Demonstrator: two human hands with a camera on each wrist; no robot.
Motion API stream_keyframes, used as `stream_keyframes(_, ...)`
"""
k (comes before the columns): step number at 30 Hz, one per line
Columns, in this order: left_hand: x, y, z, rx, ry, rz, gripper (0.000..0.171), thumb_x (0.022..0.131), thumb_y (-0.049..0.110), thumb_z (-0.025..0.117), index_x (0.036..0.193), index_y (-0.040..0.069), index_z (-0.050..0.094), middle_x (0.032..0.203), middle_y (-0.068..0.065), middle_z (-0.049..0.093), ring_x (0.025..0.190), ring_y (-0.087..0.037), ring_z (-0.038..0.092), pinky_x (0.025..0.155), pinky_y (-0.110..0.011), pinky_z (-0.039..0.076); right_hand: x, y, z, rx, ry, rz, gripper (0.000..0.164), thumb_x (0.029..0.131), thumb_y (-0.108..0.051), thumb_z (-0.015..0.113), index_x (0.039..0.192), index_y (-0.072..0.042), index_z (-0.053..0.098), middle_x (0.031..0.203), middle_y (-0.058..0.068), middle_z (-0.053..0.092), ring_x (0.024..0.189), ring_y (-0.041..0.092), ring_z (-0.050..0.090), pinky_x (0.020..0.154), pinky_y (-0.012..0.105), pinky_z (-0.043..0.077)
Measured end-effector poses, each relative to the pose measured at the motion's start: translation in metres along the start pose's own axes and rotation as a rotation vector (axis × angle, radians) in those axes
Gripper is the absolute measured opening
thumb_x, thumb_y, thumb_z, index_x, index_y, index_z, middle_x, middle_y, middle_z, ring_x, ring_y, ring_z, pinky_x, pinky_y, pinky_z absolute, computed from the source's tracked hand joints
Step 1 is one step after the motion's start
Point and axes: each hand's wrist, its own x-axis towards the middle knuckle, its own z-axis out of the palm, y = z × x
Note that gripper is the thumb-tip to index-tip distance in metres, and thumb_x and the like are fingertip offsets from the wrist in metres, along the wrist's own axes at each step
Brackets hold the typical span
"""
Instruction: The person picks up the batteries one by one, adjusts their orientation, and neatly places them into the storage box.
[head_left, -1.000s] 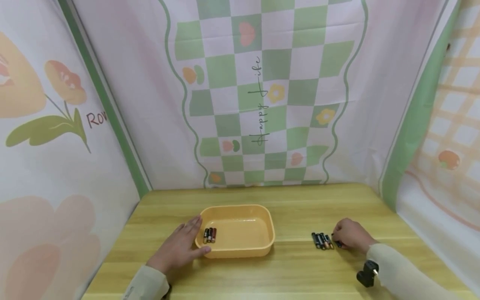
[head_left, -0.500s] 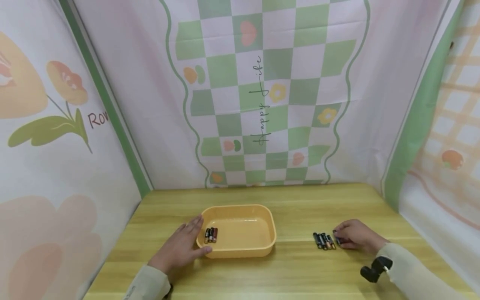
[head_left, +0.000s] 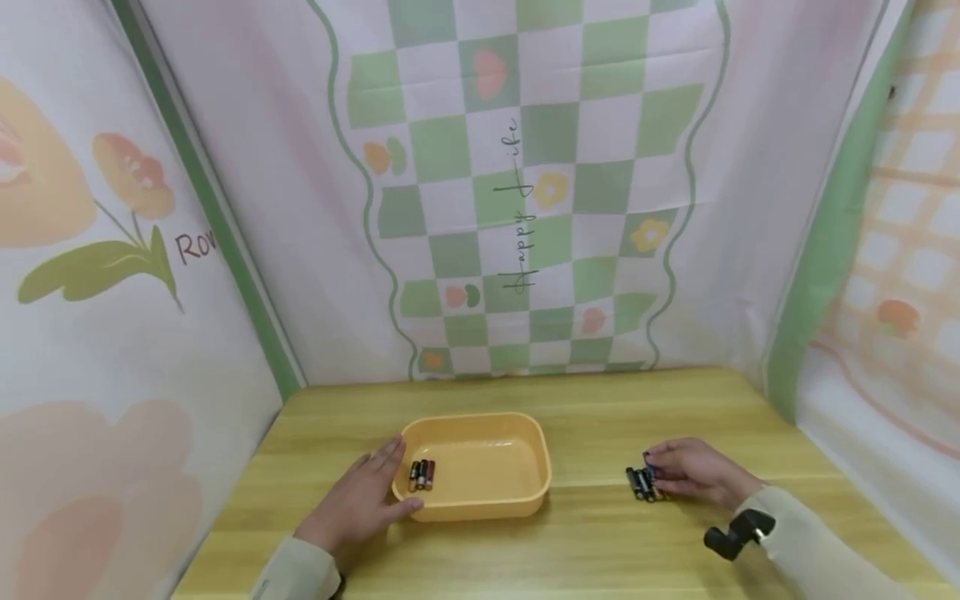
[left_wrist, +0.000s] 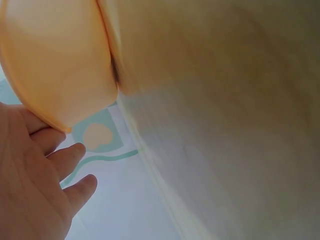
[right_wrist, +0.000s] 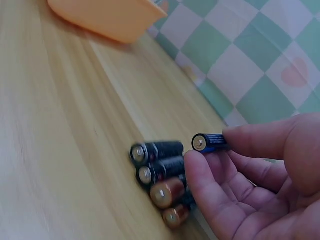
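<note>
My right hand (head_left: pixel 697 471) pinches a dark blue battery (right_wrist: pixel 212 142) between thumb and fingers, its metal end facing the right wrist camera. Just below it, several batteries (right_wrist: pixel 167 193) lie side by side on the table, some black and some with copper-coloured ends; the right hand partly covers this row in the head view. At the left, my left hand (head_left: pixel 360 500) rests against a yellow plastic tray (head_left: pixel 487 508), fingers along its left side and thumb at the front rim. Inside the tray, near its left wall, lie three small batteries (head_left: pixel 422 475).
The wooden table (head_left: pixel 585 558) carries the tray left of centre and the battery row to its right. Patterned cloth (head_left: pixel 555 250) hangs behind the table's far edge, with more cloth at both sides. A black device (head_left: pixel 738 535) is strapped to the right wrist.
The right hand has picked the blue battery up from the right end of the row and moved it left, over the other batteries. The left hand stays at the tray.
</note>
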Motion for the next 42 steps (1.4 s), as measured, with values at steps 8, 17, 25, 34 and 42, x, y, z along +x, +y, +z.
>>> stream_keyframes(8, 0.003, -0.002, 0.001, 0.045, 0.011, 0.02, 0.094, 0.092, 0.068, 0.044, 0.154, 0.002, 0.019, 0.16, -0.008, 0.01, 0.145, -0.027, 0.019, 0.114, -0.051, 0.019, 0.009, -0.014, 0.018, -0.002, -0.031, -0.044, 0.037, 0.099, -0.008, 0.056, 0.124, 0.018, 0.045, 0.102, 0.015, 0.061, 0.088, 0.021, 0.062, 0.086, 0.038, 0.055)
stream_keyframes(17, 0.003, -0.003, 0.003, 0.068, 0.012, 0.031, 0.096, 0.091, 0.072, 0.04, 0.153, 0.002, 0.02, 0.159, -0.009, 0.011, 0.145, -0.028, 0.02, 0.115, -0.052, 0.017, 0.025, -0.034, 0.045, 0.005, -0.048, -0.068, 0.038, 0.099, -0.008, 0.055, 0.126, 0.017, 0.044, 0.106, 0.015, 0.061, 0.089, 0.018, 0.063, 0.086, 0.037, 0.055)
stream_keyframes(25, 0.0, -0.001, -0.004, 0.094, 0.03, 0.052, 0.094, 0.092, 0.07, 0.042, 0.152, -0.001, 0.024, 0.158, -0.012, 0.015, 0.144, -0.031, 0.022, 0.115, -0.053, 0.018, 0.044, -0.055, 0.072, 0.026, -0.09, -0.12, 0.026, 0.1, -0.004, 0.053, 0.119, 0.013, 0.05, 0.096, 0.01, 0.063, 0.084, 0.015, 0.063, 0.083, 0.034, 0.056)
stream_keyframes(34, 0.001, -0.002, -0.005, 0.116, 0.035, 0.048, 0.093, 0.092, 0.068, 0.043, 0.151, -0.001, 0.026, 0.157, -0.013, 0.017, 0.144, -0.033, 0.022, 0.115, -0.052, 0.017, 0.06, -0.065, 0.107, 0.048, -0.121, -0.158, 0.03, 0.098, -0.002, 0.054, 0.122, 0.015, 0.048, 0.096, 0.012, 0.065, 0.086, 0.018, 0.066, 0.084, 0.036, 0.056)
stream_keyframes(42, 0.001, -0.001, -0.004, 0.097, 0.023, 0.051, 0.091, 0.093, 0.067, 0.044, 0.151, -0.001, 0.025, 0.158, -0.014, 0.017, 0.144, -0.033, 0.021, 0.115, -0.053, 0.016, 0.067, -0.071, 0.132, 0.096, -0.134, -0.148, 0.024, 0.097, 0.0, 0.055, 0.116, 0.014, 0.052, 0.094, 0.013, 0.066, 0.081, 0.016, 0.065, 0.081, 0.035, 0.057)
